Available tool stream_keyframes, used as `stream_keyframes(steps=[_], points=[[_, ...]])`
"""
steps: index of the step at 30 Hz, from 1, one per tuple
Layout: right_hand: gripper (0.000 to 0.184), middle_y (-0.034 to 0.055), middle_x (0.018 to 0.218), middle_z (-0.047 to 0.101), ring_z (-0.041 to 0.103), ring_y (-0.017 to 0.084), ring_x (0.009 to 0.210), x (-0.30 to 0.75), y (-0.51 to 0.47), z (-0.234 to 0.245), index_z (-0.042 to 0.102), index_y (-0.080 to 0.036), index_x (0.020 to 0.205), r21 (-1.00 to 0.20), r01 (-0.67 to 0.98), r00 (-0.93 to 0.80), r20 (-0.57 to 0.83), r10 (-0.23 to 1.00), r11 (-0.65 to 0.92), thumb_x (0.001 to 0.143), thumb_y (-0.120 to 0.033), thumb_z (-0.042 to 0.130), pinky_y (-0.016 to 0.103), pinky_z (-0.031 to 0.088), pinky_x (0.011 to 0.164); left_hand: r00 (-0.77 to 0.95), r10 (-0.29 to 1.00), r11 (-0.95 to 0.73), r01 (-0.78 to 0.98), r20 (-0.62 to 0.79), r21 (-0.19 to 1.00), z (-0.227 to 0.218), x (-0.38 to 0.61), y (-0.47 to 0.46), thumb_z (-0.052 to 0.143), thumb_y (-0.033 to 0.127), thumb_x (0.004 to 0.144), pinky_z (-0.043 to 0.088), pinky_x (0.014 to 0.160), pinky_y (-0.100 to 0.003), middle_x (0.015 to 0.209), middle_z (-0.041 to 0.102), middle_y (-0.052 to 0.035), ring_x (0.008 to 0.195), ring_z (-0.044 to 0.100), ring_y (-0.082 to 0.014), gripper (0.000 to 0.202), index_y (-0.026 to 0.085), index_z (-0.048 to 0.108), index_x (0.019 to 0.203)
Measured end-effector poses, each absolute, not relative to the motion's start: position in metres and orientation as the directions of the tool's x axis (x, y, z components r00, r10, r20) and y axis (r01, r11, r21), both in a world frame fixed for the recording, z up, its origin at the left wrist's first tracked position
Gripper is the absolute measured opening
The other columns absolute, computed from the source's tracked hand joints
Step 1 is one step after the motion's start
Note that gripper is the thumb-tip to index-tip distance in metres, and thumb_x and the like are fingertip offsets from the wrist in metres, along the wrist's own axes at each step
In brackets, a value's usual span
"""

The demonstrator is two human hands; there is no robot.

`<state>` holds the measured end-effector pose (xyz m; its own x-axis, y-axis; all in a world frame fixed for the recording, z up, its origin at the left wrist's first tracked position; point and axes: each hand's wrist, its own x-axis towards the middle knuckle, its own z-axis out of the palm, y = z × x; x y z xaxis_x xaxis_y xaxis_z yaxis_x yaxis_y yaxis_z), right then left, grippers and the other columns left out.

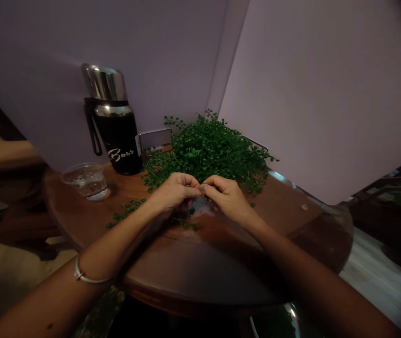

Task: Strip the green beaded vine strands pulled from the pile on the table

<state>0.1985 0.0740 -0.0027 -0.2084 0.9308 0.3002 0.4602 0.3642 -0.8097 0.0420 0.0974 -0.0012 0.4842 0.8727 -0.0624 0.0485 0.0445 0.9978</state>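
My left hand point(177, 190) and my right hand point(226, 195) meet over the middle of the wooden table, thumbs and forefingers pinched and almost touching. Whatever lies between the fingertips is too small to make out. Just behind them spreads a bushy heap of small round-leaved green plant point(211, 148). A few loose green sprigs point(126, 213) rest left of my left forearm, and more leafy bits point(186, 223) lie on the tabletop below my hands. A silver bangle circles my left forearm.
A black and silver thermos flask point(116, 126) stands at the back left against the partition. In front of it is a clear plastic cup point(88, 180). A framed object point(156, 140) leans beside the plant. The round wooden table point(207, 267) curves toward me. Another person's arm point(8, 152) shows far left.
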Motion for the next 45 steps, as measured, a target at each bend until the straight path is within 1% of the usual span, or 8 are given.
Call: stream_keyframes(steps=[7,15,19,23,27,35,41,45], points=[[0.017,-0.0039,0.057,0.046,0.043,0.007,0.054,0.197,0.075,-0.005,0.057,-0.014,0.072,-0.776,0.473,-0.301,0.304,0.904,0.418,0.082,-0.026,0.048,0.02,0.033,0.052,0.402,0.909,-0.195,0.188,0.105,0.963,-0.004,0.047,0.096,0.056,0.025,0.063,0.023,0.042,-0.019,0.046,0.041,0.0055,0.042,0.034,-0.005,0.015,0.013,0.051,0.056],[0.018,-0.0003,0.065,0.054,0.047,0.01,0.061,0.2,0.073,-0.009,0.057,-0.015,0.072,-0.498,0.639,-0.361,0.479,0.8,0.587,0.085,-0.021,0.045,0.024,0.034,0.06,0.407,0.896,-0.325,0.321,0.18,0.889,-0.001,0.047,0.096,0.054,0.023,0.063,0.025,0.047,-0.02,0.048,0.039,0.0051,0.049,0.033,-0.007,0.015,0.013,0.051,0.053],[0.011,-0.0017,0.062,0.053,0.047,0.008,0.057,0.198,0.073,-0.008,0.058,-0.016,0.074,-0.715,0.511,-0.239,0.415,0.878,0.477,0.081,-0.022,0.05,0.022,0.036,0.055,0.428,0.887,-0.302,0.257,0.172,0.918,-0.002,0.046,0.099,0.054,0.02,0.063,0.026,0.048,-0.02,0.048,0.04,0.0049,0.049,0.035,-0.007,0.011,0.012,0.054,0.055],[0.015,-0.006,0.051,0.042,0.032,0.004,0.04,0.197,0.074,-0.006,0.054,-0.016,0.072,-0.987,0.12,-0.196,0.083,0.977,0.108,0.075,-0.031,0.057,0.017,0.023,0.037,0.481,0.859,-0.233,0.067,0.173,0.97,-0.002,0.043,0.1,0.058,0.019,0.061,0.028,0.047,-0.02,0.048,0.043,0.005,0.047,0.037,-0.0062,0.008,0.012,0.055,0.058],[0.015,-0.0067,0.051,0.039,0.028,0.001,0.04,0.199,0.074,-0.002,0.053,-0.015,0.072,-0.979,-0.185,-0.29,-0.034,0.956,-0.09,0.071,-0.026,0.063,0.013,0.018,0.035,0.493,0.863,-0.115,-0.025,0.113,0.993,0.006,0.04,0.093,0.06,0.016,0.062,0.022,0.041,-0.018,0.043,0.039,0.0074,0.038,0.031,-0.0035,0.007,0.014,0.054,0.06],[0.008,-0.0066,0.052,0.036,0.024,0.0,0.038,0.223,0.088,0.011,0.052,-0.012,0.075,-0.822,-0.527,-0.282,-0.069,0.957,-0.214,0.075,-0.019,0.057,0.01,0.016,0.032,0.605,0.796,-0.042,0.001,0.032,0.999,0.004,0.042,0.093,0.062,0.019,0.064,0.023,0.037,-0.017,0.047,0.041,0.0069,0.037,0.033,-0.0034,0.011,0.014,0.053,0.065],[0.015,0.0003,0.067,0.048,0.035,0.003,0.045,0.211,0.086,0.004,0.053,-0.013,0.08,-0.779,-0.554,-0.328,-0.122,0.937,-0.296,0.07,-0.023,0.057,0.01,0.018,0.032,0.608,0.794,-0.049,0.043,0.013,0.998,-0.003,0.046,0.096,0.061,0.013,0.062,0.023,0.034,-0.016,0.048,0.037,0.0116,0.035,0.03,-0.0035,0.033,0.019,0.046,0.091],[0.029,-0.0022,0.064,0.044,0.028,0.002,0.043,0.202,0.082,-0.003,0.051,-0.014,0.072,-0.951,-0.247,-0.264,-0.118,0.957,-0.185,0.073,-0.042,0.059,0.013,0.013,0.033,0.62,0.784,-0.059,0.072,0.002,0.996,-0.006,0.046,0.097,0.061,0.013,0.062,0.022,0.035,-0.016,0.049,0.037,0.012,0.036,0.029,-0.0026,0.037,0.019,0.043,0.094]])
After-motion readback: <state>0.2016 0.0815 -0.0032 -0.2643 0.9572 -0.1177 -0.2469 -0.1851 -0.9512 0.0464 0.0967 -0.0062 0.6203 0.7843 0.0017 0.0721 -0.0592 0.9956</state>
